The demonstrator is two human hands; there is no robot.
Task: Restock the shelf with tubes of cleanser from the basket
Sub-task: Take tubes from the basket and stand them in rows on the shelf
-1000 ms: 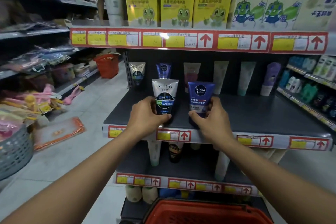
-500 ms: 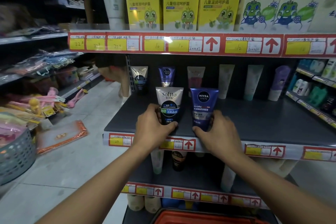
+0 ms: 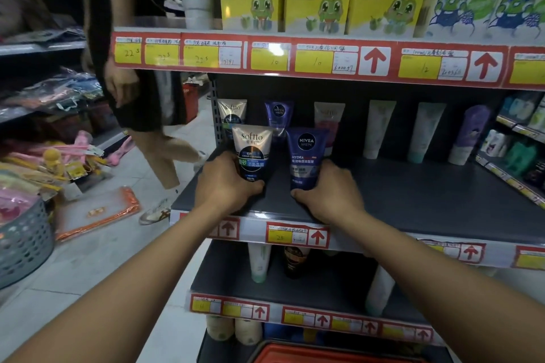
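Head view shows our two tubes standing cap-down near the shelf's (image 3: 413, 194) front edge, toward its left end: the Softto tube (image 3: 251, 153) in our left hand (image 3: 225, 186), the Nivea tube (image 3: 306, 156) in our right hand (image 3: 328, 194). Fingers on both hands curl around the lower ends. These look light and squishy with slick plastic, so we'd say hold low by the stiffer cap end. More tubes line the back edge, and the red basket (image 3: 324, 355) sits below.

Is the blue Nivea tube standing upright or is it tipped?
Upright: the Nivea tube stands cap-down on the shelf, right hand gripping its base.
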